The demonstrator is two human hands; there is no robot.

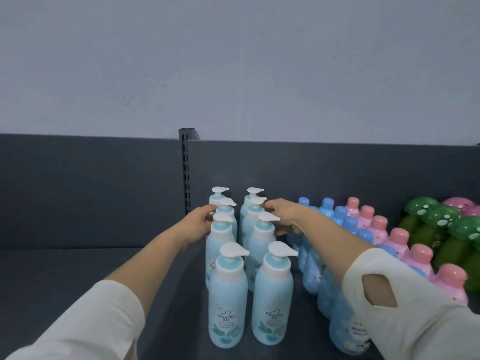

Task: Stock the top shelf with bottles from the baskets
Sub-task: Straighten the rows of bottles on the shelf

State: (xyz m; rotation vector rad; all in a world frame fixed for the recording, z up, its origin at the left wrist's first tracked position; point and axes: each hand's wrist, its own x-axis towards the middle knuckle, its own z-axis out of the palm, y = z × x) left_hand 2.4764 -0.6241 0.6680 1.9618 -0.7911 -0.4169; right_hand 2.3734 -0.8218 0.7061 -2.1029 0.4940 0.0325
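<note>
pale blue pump bottles (228,302), pink bottles (418,266), green white-spotted caps (465,227)

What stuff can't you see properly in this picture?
Head view:
- Baskets: outside the frame.
- Blue-capped bottles: front ones hidden by the right sleeve.
- Green mushroom-topped bottles: cut off by the right edge.
- Small print on the front pump bottles: too small and blurred.
</note>
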